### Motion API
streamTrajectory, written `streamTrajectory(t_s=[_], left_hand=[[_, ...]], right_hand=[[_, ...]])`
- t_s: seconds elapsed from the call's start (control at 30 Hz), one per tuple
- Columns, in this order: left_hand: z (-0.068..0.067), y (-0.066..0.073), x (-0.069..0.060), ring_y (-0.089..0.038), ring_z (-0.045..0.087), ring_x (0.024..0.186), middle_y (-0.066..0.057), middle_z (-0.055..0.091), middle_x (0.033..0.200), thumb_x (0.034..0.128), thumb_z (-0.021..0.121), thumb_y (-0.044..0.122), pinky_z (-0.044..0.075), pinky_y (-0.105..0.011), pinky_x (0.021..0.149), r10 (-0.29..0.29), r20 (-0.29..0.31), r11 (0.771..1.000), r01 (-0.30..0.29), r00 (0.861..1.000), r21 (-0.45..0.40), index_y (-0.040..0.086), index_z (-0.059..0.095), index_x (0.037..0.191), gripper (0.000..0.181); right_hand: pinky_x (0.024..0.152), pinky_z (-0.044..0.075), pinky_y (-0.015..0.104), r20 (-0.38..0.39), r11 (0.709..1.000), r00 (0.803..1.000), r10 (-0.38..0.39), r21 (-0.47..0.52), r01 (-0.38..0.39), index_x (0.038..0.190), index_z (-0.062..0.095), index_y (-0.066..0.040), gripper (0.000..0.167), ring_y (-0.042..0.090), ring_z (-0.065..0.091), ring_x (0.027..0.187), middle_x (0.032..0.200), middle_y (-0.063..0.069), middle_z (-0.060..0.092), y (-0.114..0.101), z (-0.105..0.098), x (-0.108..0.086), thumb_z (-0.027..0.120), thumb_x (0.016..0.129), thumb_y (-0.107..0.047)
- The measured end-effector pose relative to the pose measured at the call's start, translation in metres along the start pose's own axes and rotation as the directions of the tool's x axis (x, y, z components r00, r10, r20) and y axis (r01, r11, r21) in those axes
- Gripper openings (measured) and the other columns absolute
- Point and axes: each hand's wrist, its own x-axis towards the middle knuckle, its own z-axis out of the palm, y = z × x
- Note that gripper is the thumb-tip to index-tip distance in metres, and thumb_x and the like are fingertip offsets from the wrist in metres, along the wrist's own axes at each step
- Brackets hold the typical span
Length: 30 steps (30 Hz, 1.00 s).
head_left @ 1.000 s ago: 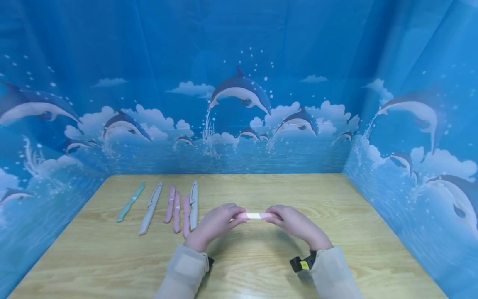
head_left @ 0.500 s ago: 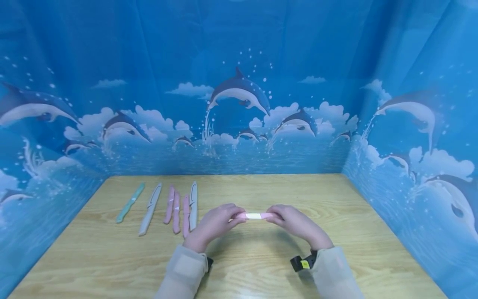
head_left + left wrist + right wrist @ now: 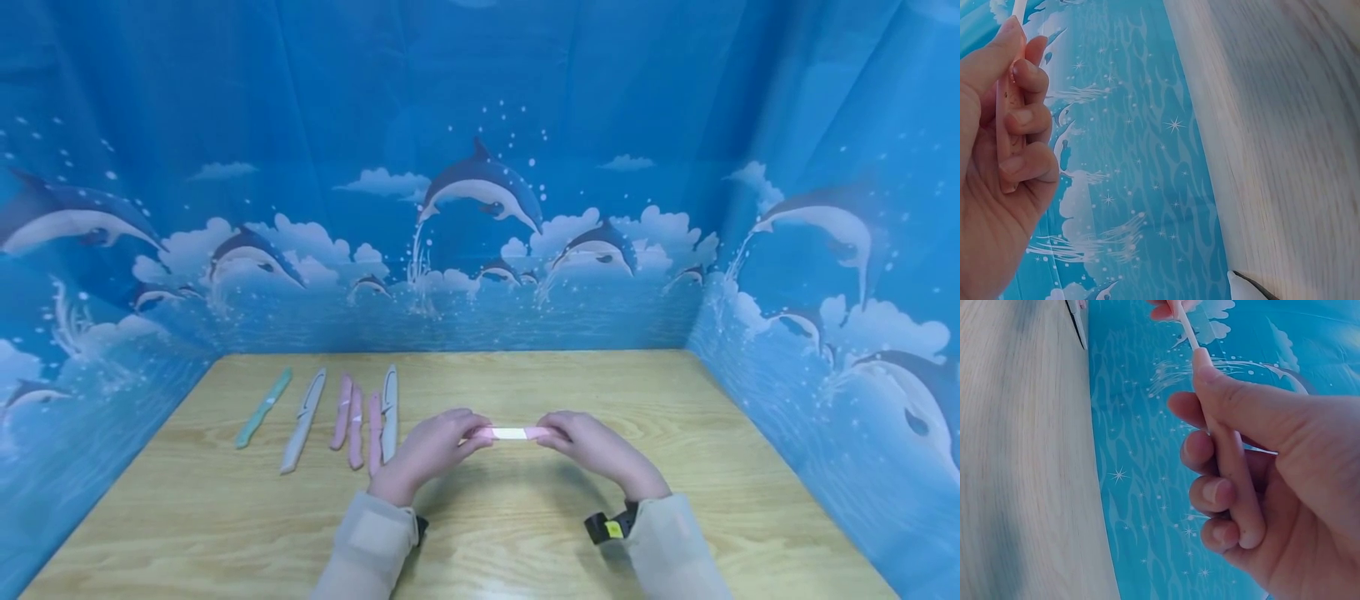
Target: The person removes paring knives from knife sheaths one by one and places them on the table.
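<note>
Both hands hold a small pink knife level above the middle of the table, with its pale blade (image 3: 511,433) bridging the gap between them. My left hand (image 3: 435,450) curls its fingers round a pink end piece (image 3: 1005,128); whether it is a sheath or a handle I cannot tell. In the right wrist view, my right hand (image 3: 1297,456) wraps its fingers and thumb round the rounded pink handle (image 3: 1235,469). The fingers hide part of both pink ends.
On the table (image 3: 675,467), left of the hands, lie a green knife (image 3: 264,408), a grey knife (image 3: 303,421), three pink knives (image 3: 356,429) and another grey knife (image 3: 389,412). A dolphin-print curtain (image 3: 480,308) encloses the back and sides.
</note>
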Motion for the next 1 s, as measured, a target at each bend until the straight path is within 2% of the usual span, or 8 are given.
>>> streamTrajectory(t_s=[0.17, 0.43, 0.7, 1.0], left_hand=[[0.0016, -0.0013, -0.0001, -0.005, 0.060, 0.075, 0.007, 0.067, 0.087, 0.0920, 0.065, 0.033, 0.053, -0.026, 0.071, 0.004, 0.000, 1.000, -0.004, 1.000, 0.010, 0.016, 0.070, 0.108, 0.023], [0.0024, -0.0027, 0.0001, -0.004, 0.059, 0.075, 0.008, 0.066, 0.086, 0.0923, 0.064, 0.033, 0.053, -0.026, 0.071, -0.003, 0.005, 1.000, 0.003, 1.000, 0.010, 0.016, 0.070, 0.107, 0.023], [0.0013, -0.0048, -0.0016, -0.006, 0.061, 0.076, 0.008, 0.067, 0.087, 0.0924, 0.064, 0.033, 0.053, -0.027, 0.071, 0.000, -0.023, 1.000, 0.000, 1.000, 0.002, 0.017, 0.070, 0.107, 0.022], [-0.0007, -0.0046, -0.0021, -0.007, 0.062, 0.079, 0.006, 0.068, 0.089, 0.0934, 0.063, 0.033, 0.054, -0.028, 0.073, -0.009, 0.001, 1.000, 0.009, 1.000, -0.017, 0.014, 0.070, 0.109, 0.026]], right_hand=[[0.072, 0.052, 0.031, 0.007, 1.000, 1.000, -0.014, 0.001, 0.014, 0.104, 0.067, -0.010, 0.014, 0.011, 0.060, 0.078, 0.090, 0.003, 0.068, 0.0015, -0.0002, -0.0005, 0.059, 0.097, -0.020], [0.072, 0.052, 0.031, 0.004, 1.000, 1.000, -0.009, -0.011, 0.009, 0.104, 0.068, -0.010, 0.017, 0.007, 0.059, 0.077, 0.089, 0.001, 0.068, 0.0024, -0.0014, -0.0005, 0.059, 0.096, -0.023], [0.074, 0.051, 0.033, -0.009, 1.000, 1.000, 0.008, -0.010, -0.008, 0.105, 0.068, -0.013, 0.017, 0.008, 0.059, 0.081, 0.091, -0.003, 0.067, 0.0044, -0.0026, -0.0014, 0.059, 0.097, -0.024], [0.072, 0.052, 0.030, 0.011, 1.000, 1.000, -0.012, 0.000, 0.012, 0.105, 0.068, -0.010, 0.018, 0.007, 0.059, 0.078, 0.092, 0.004, 0.069, 0.0060, -0.0035, -0.0017, 0.058, 0.097, -0.024]])
